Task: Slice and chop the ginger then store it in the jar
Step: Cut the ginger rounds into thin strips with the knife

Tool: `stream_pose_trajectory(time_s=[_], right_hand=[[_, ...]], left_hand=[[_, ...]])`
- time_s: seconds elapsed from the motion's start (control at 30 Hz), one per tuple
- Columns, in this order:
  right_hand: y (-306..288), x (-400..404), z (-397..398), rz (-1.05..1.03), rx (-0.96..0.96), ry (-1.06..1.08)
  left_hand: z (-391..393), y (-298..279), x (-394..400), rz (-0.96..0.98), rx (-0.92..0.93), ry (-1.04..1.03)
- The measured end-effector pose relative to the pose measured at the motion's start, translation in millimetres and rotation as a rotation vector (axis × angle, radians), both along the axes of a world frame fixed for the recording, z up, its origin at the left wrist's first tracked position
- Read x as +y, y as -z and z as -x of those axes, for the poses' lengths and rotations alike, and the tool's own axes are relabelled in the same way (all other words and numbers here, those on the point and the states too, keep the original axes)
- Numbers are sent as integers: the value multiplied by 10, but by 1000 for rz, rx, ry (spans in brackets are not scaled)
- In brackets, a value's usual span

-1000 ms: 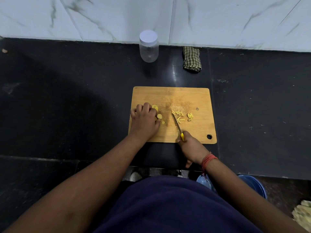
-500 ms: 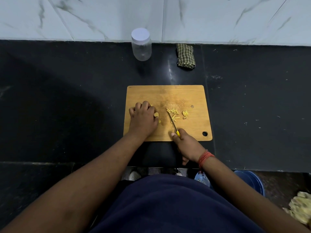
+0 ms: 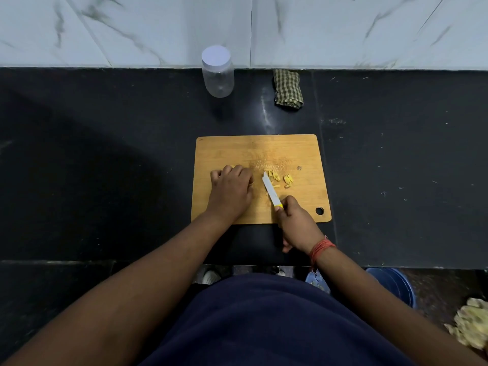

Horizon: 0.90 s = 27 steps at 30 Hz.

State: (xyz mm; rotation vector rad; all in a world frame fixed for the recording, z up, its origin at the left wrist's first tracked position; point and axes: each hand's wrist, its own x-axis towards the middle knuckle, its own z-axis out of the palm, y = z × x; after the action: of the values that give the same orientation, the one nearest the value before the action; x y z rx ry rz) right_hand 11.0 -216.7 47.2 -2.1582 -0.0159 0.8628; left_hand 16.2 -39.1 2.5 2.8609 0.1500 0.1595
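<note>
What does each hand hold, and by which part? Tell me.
The right hand grips the knife by its yellow handle. The left hand is curled over the cutting board; what it holds cannot be told.

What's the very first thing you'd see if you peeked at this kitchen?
The wooden cutting board glows against the black counter, with yellow ginger pieces scattered on it. The right hand holds a yellow-handled knife there, while the left hand rests curled beside it. Behind, a lidded clear jar stands by the wall.
</note>
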Motion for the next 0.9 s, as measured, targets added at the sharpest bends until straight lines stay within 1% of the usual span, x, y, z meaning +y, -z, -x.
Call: stream_pose_trajectory(time_s=[0.1,0.27,0.53,0.7,0.9], right_hand=[[11,24,-12,-7,18,-32],[15,-8,-60,19,-17,31],[-3,73,-65,20,-12,-24],[-5,56,-127,47,-41,31],[-1,78,-82,50,-57,-24]], left_hand=[[-5,32,-44,-31,-17,22],[-40,57,-51,-27,-62,13],[55,160,-19,-43,-67,73],[88,199,88,-87,-85,75],[69,177,172,-73,-78,83]])
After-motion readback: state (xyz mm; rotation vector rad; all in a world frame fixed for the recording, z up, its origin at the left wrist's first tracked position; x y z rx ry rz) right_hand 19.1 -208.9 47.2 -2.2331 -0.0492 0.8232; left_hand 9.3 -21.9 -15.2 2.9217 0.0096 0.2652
